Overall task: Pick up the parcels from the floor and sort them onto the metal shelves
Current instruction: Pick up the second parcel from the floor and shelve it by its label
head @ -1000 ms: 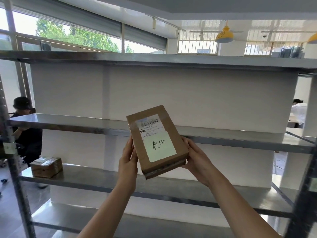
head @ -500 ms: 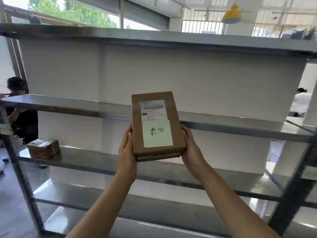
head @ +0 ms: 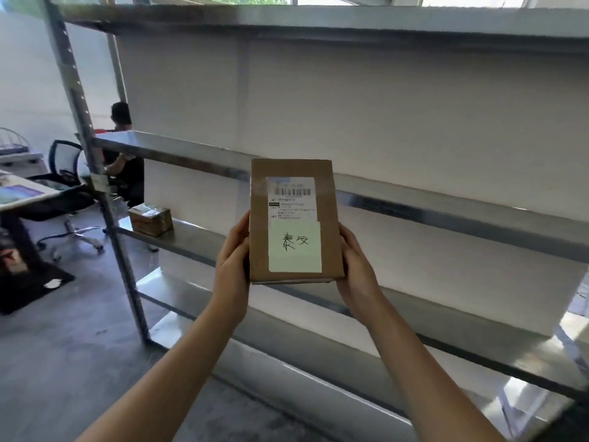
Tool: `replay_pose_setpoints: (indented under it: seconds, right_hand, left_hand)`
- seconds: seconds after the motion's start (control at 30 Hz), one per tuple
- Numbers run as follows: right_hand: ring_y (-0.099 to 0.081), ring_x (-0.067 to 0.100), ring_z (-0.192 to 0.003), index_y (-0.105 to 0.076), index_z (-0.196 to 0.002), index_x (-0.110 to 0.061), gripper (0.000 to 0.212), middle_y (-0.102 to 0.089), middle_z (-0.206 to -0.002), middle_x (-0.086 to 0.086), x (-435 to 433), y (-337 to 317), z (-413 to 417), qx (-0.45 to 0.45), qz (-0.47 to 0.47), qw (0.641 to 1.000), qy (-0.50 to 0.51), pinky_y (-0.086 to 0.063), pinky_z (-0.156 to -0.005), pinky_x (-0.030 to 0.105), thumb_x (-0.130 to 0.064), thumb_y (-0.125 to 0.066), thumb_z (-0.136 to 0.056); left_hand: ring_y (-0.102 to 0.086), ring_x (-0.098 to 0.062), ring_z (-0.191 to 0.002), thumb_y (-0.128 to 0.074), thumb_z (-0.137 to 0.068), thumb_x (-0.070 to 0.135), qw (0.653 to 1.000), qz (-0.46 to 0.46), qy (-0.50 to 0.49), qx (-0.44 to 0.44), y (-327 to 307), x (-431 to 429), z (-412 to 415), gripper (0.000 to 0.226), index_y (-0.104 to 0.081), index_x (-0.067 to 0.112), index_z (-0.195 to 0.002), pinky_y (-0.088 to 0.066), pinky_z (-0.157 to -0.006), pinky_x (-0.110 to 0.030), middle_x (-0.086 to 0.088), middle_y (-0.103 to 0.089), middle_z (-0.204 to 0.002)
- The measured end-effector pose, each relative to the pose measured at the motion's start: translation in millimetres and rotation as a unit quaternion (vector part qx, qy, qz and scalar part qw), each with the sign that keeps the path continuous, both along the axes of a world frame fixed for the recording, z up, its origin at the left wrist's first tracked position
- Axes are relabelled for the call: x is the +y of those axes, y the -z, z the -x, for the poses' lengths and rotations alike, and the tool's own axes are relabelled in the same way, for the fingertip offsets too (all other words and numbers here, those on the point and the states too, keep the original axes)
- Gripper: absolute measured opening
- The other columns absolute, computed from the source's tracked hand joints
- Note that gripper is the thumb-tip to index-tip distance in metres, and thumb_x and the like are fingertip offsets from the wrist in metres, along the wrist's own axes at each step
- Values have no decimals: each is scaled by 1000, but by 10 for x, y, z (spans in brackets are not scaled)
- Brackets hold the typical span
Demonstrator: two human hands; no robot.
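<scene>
A flat brown cardboard parcel [head: 294, 218] stands upright in front of me, its face towards me with a barcode label and a pale green note with handwriting. My left hand [head: 232, 266] grips its left edge and my right hand [head: 357, 269] grips its right edge. Behind it runs the metal shelving unit [head: 446, 215] with several steel levels and a white backing. A second small taped parcel [head: 150, 217] lies at the left end of the shelf level just behind my hands.
The rack's perforated left upright [head: 95, 186] stands at the left. Beyond it a person in black [head: 122, 154] sits near an office chair [head: 68, 193] and a desk [head: 22, 193]. Grey floor [head: 63, 362] lies at the lower left.
My view has swung down and to the right, so the rack's left upright and the floor now show. The parcel has turned from tilted to straight upright between both hands.
</scene>
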State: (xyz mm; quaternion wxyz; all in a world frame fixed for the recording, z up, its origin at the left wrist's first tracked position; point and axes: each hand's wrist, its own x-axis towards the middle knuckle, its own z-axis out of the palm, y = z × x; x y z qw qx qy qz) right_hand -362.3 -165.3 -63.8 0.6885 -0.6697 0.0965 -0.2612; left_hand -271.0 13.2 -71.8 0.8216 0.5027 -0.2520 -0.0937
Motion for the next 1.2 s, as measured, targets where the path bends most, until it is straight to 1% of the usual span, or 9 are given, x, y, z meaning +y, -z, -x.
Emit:
replay_pose_setpoints:
  seconds: [0.13,0.2,0.33,0.53,0.7,0.8,0.93,1.03,1.2]
  right_hand:
    - [-69,10,-114,-56,-131,-42,30,-72,-126,-10,214,165,-223,19,-40,998,-50,-60,-81,23,-45,-39,-107]
    - [-69,12,-116,-53,-137,-39,37,-71,-127,-10,373,213,-326,18,-41,995,-86,-61,-86,32,-51,-38,-106]
    - [-64,18,-125,-52,-142,-35,44,-66,-136,-6,760,311,-462,17,-31,989,-146,-49,-106,53,-54,-37,-105]
    - [-66,11,-120,-55,-134,-43,33,-70,-129,-12,1134,414,-602,41,-19,980,-192,-48,-108,50,-49,-40,-105]
    - [-69,13,-115,-58,-131,-42,29,-72,-126,-10,1439,297,-922,41,9,977,-210,-51,-105,50,-43,-41,-106]
    - [-70,12,-112,-58,-129,-46,29,-73,-122,-11,1743,237,-1186,38,32,973,-225,-53,-102,48,-47,-42,-104]
    - [-71,13,-110,-59,-126,-48,27,-74,-120,-11,2218,190,-1611,34,34,971,-233,-55,-100,49,-46,-42,-105]
    - [-69,15,-114,-57,-126,-50,26,-73,-123,-9,2610,174,-1930,39,30,966,-254,-52,-103,49,-44,-41,-106]
    - [-69,19,-115,-55,-133,-42,30,-72,-125,-3,3221,167,-2446,37,21,958,-284,-52,-104,50,-40,-40,-107]
  left_hand:
    - [-65,-22,-124,-41,-108,21,998,-17,-62,15,85,317,59,40,-52,32,-145,-57,-96,-42,-1,-66,-137]
    - [-66,-20,-123,-45,-107,29,994,-21,-101,30,143,500,84,37,-54,35,-143,-57,-96,-40,2,-67,-136]
    - [-67,-20,-120,-48,-106,31,985,-16,-164,56,222,892,106,36,-57,33,-141,-59,-89,-34,0,-70,-131]
    - [-67,-21,-121,-44,-107,28,977,-19,-202,71,357,1332,123,36,-59,38,-138,-55,-96,-43,2,-70,-132]
    - [-67,-22,-120,-44,-107,22,970,-6,-230,82,425,1660,-26,36,-58,34,-138,-47,-107,-58,3,-71,-129]
    - [-70,-19,-116,-44,-107,24,967,3,-241,80,412,1945,-244,35,-60,39,-133,-53,-101,-54,5,-73,-125]
    - [-71,-19,-113,-44,-107,23,967,16,-246,65,361,2398,-617,35,-59,37,-135,-63,-83,-35,2,-74,-125]
    - [-71,-18,-114,-44,-107,25,961,12,-271,61,332,2784,-916,36,-59,39,-136,-59,-88,-39,5,-73,-125]
    - [-71,-15,-113,-43,-107,29,948,-6,-310,69,348,3383,-1346,36,-60,47,-132,-60,-81,-35,9,-73,-126]
